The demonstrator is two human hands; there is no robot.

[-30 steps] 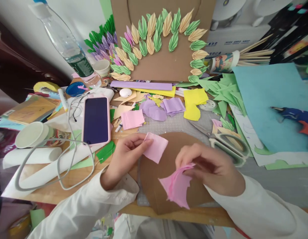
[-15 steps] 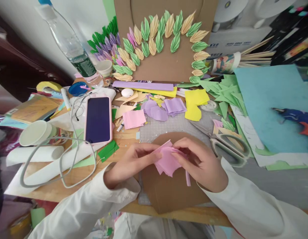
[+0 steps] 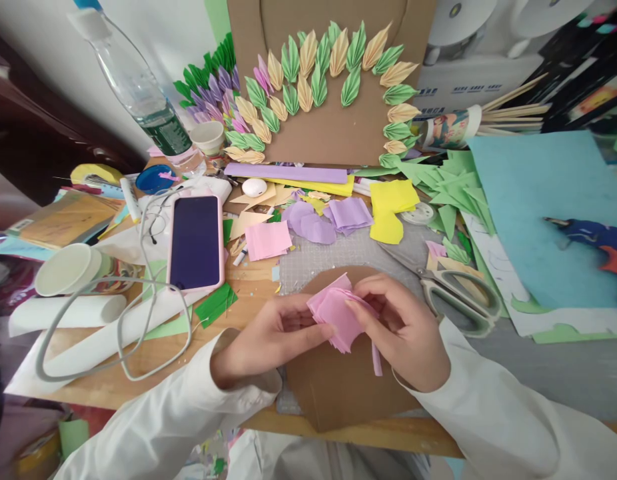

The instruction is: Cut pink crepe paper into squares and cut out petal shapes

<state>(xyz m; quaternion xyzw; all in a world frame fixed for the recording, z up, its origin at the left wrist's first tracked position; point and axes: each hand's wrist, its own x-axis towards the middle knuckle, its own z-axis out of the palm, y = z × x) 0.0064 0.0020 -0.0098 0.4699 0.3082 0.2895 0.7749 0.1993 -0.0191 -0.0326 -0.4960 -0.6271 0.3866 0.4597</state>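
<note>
Cluttered wooden table [image 3: 251, 283] beneath, the left hand [image 3: 268, 337] and right hand [image 3: 412, 339] pinch the squarish pink paper stack [image 3: 341, 317] between them from opposite sides, neither grip clearly nearer.

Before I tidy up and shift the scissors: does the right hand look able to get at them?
Probably yes: the scissors lie close to the right hand, with nothing visible lying over them, though it is holding pink paper.
</note>
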